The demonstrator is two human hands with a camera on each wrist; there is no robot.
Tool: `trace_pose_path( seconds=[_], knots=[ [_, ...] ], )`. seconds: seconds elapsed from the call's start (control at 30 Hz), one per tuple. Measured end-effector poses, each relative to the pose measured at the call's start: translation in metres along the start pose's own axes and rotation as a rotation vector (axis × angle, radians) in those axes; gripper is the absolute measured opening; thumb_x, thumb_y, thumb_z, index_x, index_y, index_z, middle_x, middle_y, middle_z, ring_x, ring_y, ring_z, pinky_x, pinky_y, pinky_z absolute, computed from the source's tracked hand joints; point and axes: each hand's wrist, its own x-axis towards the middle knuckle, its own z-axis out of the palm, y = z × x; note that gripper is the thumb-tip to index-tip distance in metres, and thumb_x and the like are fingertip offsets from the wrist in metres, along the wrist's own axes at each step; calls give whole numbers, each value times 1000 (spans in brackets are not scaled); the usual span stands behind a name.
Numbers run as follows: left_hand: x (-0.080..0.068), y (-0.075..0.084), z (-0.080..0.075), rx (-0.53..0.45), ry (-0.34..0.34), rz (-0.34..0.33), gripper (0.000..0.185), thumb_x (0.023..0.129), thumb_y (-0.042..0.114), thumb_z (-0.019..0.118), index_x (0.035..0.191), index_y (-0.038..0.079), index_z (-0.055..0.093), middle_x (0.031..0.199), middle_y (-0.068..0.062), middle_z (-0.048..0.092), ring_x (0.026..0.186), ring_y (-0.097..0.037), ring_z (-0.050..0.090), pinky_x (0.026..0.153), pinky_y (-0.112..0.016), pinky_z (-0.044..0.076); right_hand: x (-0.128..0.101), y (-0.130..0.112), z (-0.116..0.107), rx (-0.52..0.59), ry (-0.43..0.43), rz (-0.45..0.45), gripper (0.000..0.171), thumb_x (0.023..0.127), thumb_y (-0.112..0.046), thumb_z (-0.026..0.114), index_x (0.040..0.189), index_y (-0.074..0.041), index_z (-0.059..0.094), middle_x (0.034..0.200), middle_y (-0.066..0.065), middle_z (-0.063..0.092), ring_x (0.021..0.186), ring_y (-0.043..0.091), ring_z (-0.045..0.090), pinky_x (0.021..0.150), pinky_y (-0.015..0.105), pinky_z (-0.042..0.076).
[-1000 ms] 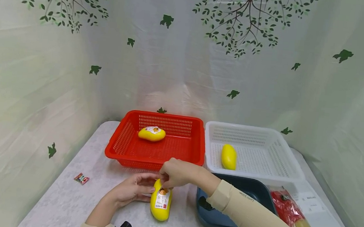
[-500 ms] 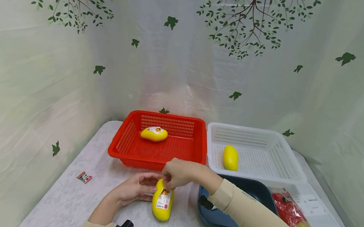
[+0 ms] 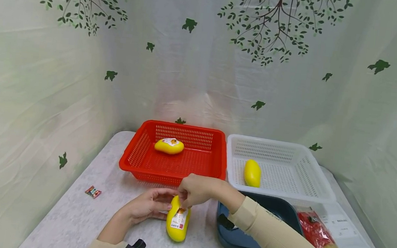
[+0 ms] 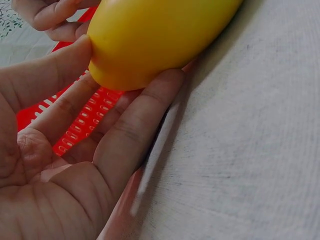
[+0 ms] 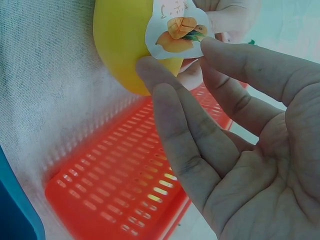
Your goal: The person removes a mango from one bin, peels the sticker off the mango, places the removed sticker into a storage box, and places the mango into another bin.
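A yellow plastic mango (image 3: 178, 234) stands lengthwise on the table, a white label (image 3: 179, 220) on its upper side. My left hand (image 3: 145, 206) holds it from the left near its far end; in the left wrist view the thumb and a finger touch the smooth yellow skin. From the right, my right hand (image 3: 195, 190) reaches over that same end. In the right wrist view its thumb and a finger pinch the rim of the label (image 5: 182, 39), printed with mango pictures, while other fingertips (image 5: 150, 67) lie against the mango.
Behind are a red basket (image 3: 194, 166) with a labelled mango (image 3: 169, 146) and a white basket (image 3: 294, 175) with a plain mango (image 3: 252, 173). A dark blue tray (image 3: 233, 243) sits under my right forearm. Candy (image 3: 93, 192) lies left, a red-and-yellow package (image 3: 314, 229) right.
The head view has shifted slightly, so everything sits a little further right in it. Both hands stay at the same end of the mango, with no other clear movement.
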Motion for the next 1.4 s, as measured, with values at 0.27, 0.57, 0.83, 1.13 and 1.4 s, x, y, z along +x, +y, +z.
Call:
trace_pose_path(
  seconds=[0.27, 0.57, 0.83, 1.13, 1.4],
  knots=[
    [0, 1, -1, 3, -9, 5, 53, 102, 12, 72, 152, 4, 56, 145, -18, 61, 121, -27, 68, 102, -49, 63, -3, -2, -2, -17, -8, -18, 19, 97, -20, 81, 82, -21, 70, 75, -10, 63, 71, 5, 57, 65, 17, 51],
    [-1, 2, -1, 3, -7, 1, 53, 102, 12, 72, 152, 6, 57, 145, -18, 60, 120, -28, 68, 102, -51, 62, -6, -3, -3, -14, -23, -29, 15, 96, -20, 81, 85, -21, 71, 78, -10, 65, 74, 5, 58, 68, 17, 53],
    [0, 1, 0, 2, -9, 3, 51, 102, 12, 72, 151, 8, 58, 147, -19, 59, 122, -29, 68, 103, -53, 62, -10, -3, -3, -18, -24, -56, 16, 96, -20, 81, 85, -20, 70, 79, -10, 65, 75, 4, 59, 69, 17, 55],
    [0, -1, 0, 9, -11, 8, 51, 102, 11, 72, 151, 5, 59, 144, -16, 64, 120, -26, 69, 103, -51, 62, -12, -2, -1, -7, -33, -61, 13, 96, -22, 81, 86, -20, 72, 83, -11, 69, 78, 4, 60, 72, 17, 57],
    [-2, 2, 2, 8, -7, 4, 50, 103, 12, 71, 151, 6, 59, 143, -16, 64, 119, -25, 69, 101, -49, 63, -14, -1, 1, 19, -22, -57, 14, 96, -23, 81, 86, -21, 72, 84, -12, 70, 80, 4, 63, 73, 17, 58]
  ],
)
